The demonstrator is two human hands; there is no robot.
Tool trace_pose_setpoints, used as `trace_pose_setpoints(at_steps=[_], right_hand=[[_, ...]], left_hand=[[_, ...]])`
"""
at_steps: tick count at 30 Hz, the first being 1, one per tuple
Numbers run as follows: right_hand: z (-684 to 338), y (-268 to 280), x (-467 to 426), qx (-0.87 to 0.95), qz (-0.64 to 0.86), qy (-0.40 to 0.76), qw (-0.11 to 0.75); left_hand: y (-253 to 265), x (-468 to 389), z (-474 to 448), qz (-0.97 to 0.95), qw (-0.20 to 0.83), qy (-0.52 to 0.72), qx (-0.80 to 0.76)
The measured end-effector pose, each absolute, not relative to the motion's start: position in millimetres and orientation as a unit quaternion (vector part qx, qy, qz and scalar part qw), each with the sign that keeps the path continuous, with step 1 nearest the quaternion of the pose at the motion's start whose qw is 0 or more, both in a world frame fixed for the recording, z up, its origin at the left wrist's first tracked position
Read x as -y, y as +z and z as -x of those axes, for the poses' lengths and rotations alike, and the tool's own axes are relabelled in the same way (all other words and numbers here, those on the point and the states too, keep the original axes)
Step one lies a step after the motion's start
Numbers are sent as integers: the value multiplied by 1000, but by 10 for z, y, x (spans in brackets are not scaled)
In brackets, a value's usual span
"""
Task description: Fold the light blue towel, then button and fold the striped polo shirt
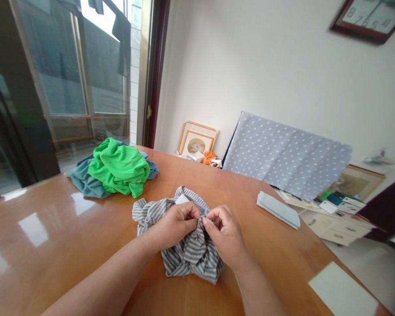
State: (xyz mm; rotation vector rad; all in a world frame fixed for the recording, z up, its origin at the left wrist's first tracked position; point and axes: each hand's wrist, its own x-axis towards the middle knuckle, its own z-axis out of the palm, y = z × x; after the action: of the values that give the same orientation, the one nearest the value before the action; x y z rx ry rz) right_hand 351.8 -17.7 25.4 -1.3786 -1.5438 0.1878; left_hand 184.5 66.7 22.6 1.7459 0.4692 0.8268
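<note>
The left hand (179,223) and right hand (226,237) each pinch the striped shirt (193,256) near its buttons, fingertips nearly together. It lies rumpled on the table (69,237) — partway, I'd judge: 1 grey cloth (278,210) sits folded, while shirt and clothes heap (118,169) remain unfolded.

Head view, down-facing over table (102,232), seemingly tilted.

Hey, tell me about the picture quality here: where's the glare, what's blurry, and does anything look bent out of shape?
Head view: white glare patches on the table, left of the shirt; head view: bright sky washes out beyond the window; head view: the clock looks soft and leans, likely from camera tilt and wide-angle stretch, while the shirt's stripes read clearly.
</note>
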Motion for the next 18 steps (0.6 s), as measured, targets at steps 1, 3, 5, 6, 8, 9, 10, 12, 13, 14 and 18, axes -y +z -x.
trace_pose_setpoints(at_steps=[1, 3, 5, 6, 8, 9, 10, 12, 13, 14, 18], right_hand=[[-3507, 260, 186, 641, 580, 66, 499], [-3491, 273, 201, 648, 587, 58, 482], [-3483, 283, 210, 657, 584, 56, 474], [-3481, 286, 212, 661, 580, 56, 473], [-3481, 290, 213, 668, 572, 58, 473], [-3481, 291, 213, 670, 569, 58, 473], [-3482, 291, 211, 672, 568, 59, 472], [-3484, 290, 206, 674, 569, 60, 468], [-3485, 287, 203, 674, 571, 60, 465], [-3486, 284, 200, 675, 573, 60, 462], [-3492, 269, 189, 681, 575, 51, 452]], left_hand=[[217, -669, -1852, -734, 546, 349, -203], [202, -671, -1867, -730, 547, 348, -215], [195, -670, -1876, -725, 551, 347, -223], [195, -668, -1878, -722, 554, 347, -226], [201, -661, -1876, -716, 560, 350, -227], [206, -657, -1874, -713, 563, 351, -227], [212, -652, -1871, -711, 565, 352, -226], [225, -643, -1865, -710, 566, 353, -227], [232, -640, -1863, -710, 564, 353, -231], [239, -639, -1860, -710, 562, 352, -236], [272, -640, -1849, -713, 561, 340, -246]])
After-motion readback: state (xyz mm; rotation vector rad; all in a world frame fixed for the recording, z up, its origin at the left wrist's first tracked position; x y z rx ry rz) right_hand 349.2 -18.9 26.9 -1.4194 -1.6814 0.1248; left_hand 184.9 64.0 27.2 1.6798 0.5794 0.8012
